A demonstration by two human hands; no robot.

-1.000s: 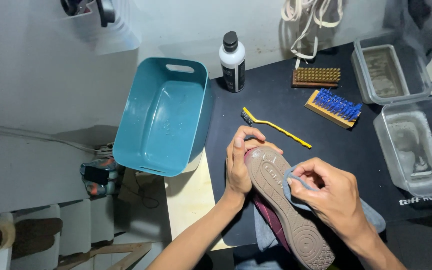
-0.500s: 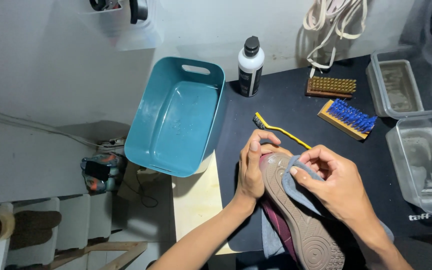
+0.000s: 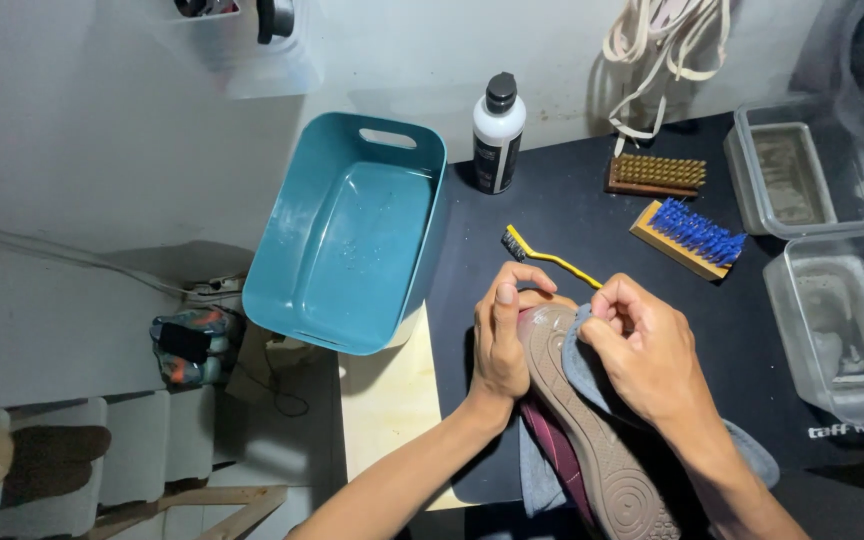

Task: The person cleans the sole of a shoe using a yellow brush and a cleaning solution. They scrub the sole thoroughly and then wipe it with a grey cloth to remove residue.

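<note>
A dark red shoe (image 3: 592,450) lies sole-up over the black mat (image 3: 572,215), its brown ribbed sole facing me. My left hand (image 3: 502,335) grips the shoe's toe end from the left side. My right hand (image 3: 652,355) presses a grey-blue cloth (image 3: 584,365) against the sole near the toe, fingers pinched on the cloth. The cloth also hangs out below the shoe on both sides.
A teal plastic tub (image 3: 352,235) sits to the left. Behind the shoe lie a yellow-handled small brush (image 3: 550,258), a blue-bristled wooden brush (image 3: 690,238), a tan-bristled brush (image 3: 656,176) and a white bottle with black cap (image 3: 497,133). Two clear plastic containers (image 3: 832,250) stand at right.
The view has shifted a little, so everything sits lower and further right in frame. My right hand has slid the cloth up the sole toward the toe. The left hand keeps its grip.
</note>
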